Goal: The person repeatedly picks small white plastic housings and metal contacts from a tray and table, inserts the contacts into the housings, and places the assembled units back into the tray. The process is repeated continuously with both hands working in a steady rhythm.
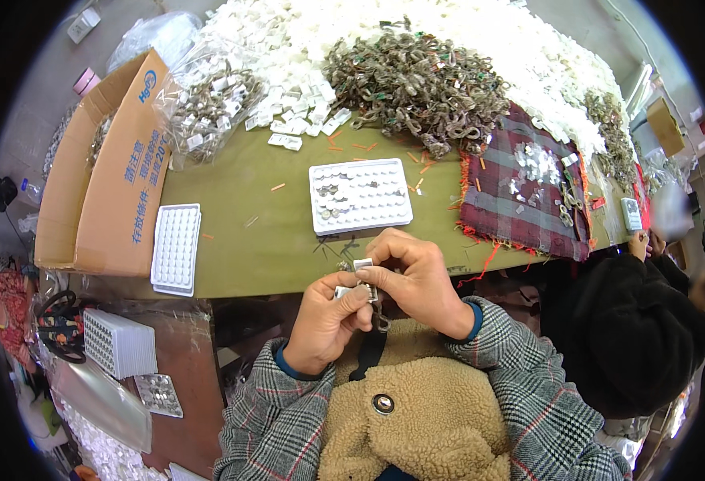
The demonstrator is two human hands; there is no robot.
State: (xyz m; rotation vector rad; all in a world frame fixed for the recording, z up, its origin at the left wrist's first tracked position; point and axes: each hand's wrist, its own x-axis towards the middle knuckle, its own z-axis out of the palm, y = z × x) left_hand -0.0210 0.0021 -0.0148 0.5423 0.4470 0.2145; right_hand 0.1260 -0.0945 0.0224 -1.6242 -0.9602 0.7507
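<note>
Close in front of my body, my left hand (320,325) and my right hand (418,279) meet, fingertips almost touching. Pinched in the left fingers is a small white plastic casing (342,293), partly hidden by the thumb. A similar white plastic piece (363,263) is gripped between my right thumb and fingers. Below the fingers dangles a short loop of grey-brown cable (380,319); which piece it joins is hidden. Just beyond my hands lies a white pegged tray (372,226) with small round metallic parts in some of its places.
Bundled cables (416,88) and white plastic casings (288,104) heap up at the back. To the right lies a plaid cloth (521,216) with small clear pieces. An open cardboard box (120,184) and another white tray (176,248) stand left. A person in black (633,329) sits at right.
</note>
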